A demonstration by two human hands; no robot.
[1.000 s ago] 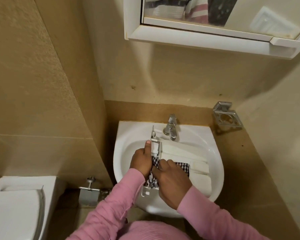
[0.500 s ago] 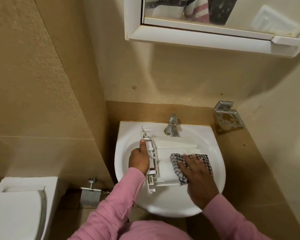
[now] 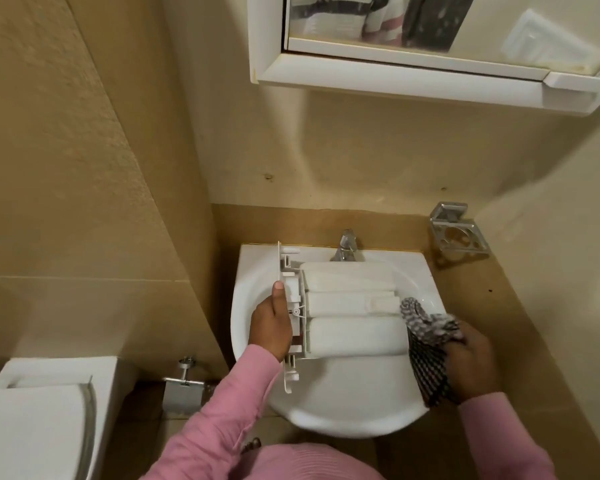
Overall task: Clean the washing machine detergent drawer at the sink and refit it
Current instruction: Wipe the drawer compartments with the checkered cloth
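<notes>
The fingers of the left hand are clamping the front panel of the white detergent drawer, with the thumb lying straight up along the panel's edge. The fingers of the right hand are curling tightly round a bunched black-and-white checked cloth, which is touching the drawer's right end. The drawer is stretching across the bowl of the white sink, front panel to the left, its three long white sections running side by side. Just behind it, the chrome tap is standing at the sink's back edge. Pink sleeves are covering both arms. A metal holder is hanging on the wall to the right, a white mirrored cabinet above, a toilet at lower left.
</notes>
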